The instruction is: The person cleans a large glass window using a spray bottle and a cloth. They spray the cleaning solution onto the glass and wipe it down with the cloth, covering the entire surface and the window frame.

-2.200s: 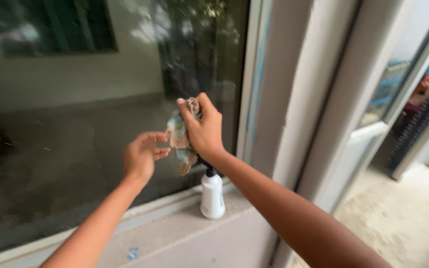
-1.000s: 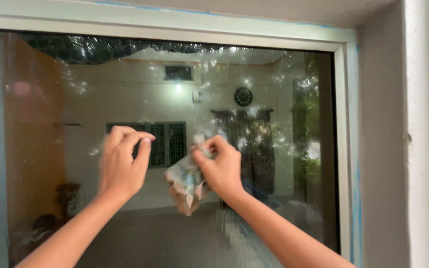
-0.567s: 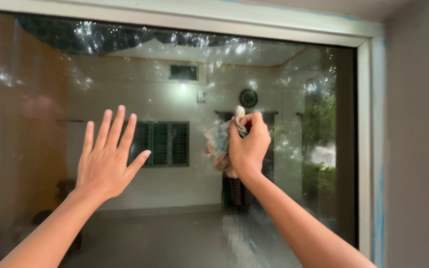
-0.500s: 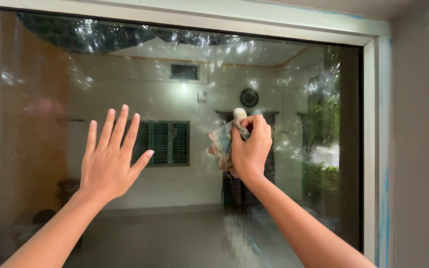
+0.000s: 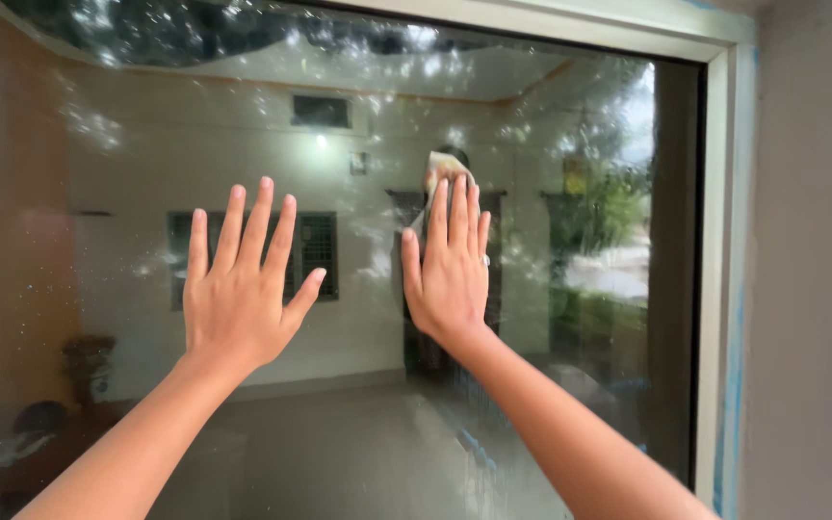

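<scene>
Left hand (image 5: 240,294): flat on the window glass (image 5: 98,289), fingers spread wide, gripping nothing.
Right hand (image 5: 450,270): fingers straight and close together, pressing a cloth (image 5: 438,171) against the pane, right of the left hand.
Cloth: mostly hidden behind the right hand; only a pale edge peeks above the fingertips.
Window frame (image 5: 715,289): pale, at far right; lower edge cut off.
Beyond the pane: blurred by reflections and specks.
</scene>
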